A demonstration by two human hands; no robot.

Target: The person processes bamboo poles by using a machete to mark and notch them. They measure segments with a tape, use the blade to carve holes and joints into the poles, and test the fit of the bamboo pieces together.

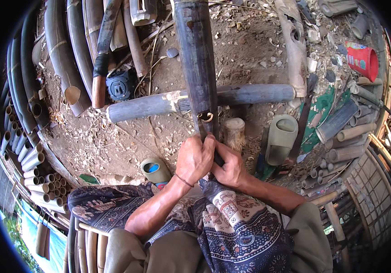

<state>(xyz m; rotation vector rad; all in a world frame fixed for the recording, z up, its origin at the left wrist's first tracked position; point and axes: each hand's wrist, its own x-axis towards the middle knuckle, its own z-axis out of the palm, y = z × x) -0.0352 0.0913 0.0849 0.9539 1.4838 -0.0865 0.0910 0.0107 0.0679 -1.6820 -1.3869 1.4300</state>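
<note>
A thick dark bamboo pole [196,54] runs toward me from the far side and lies across a second bamboo pole [259,94]. At its near end a pale curled shaving [208,118] stands up from the cut surface. My left hand [194,157] is closed around a narrow dark carving tool [202,129], its tip against the pole. Pressed beside it, my right hand [230,167] is closed too, thumb against the same tool. My fingers hide most of the tool, so its handle cannot be made out. Patterned cloth [245,232] covers my lap just below.
A short wooden stump [234,133] stands right of the pole. Sandals [281,140] are on the shaving-strewn ground. A long knife with a wooden handle [99,91] and a blue-grey round object [119,85] lie left. Bamboo stacks [50,189] flank both sides; a red container [362,61] lies far right.
</note>
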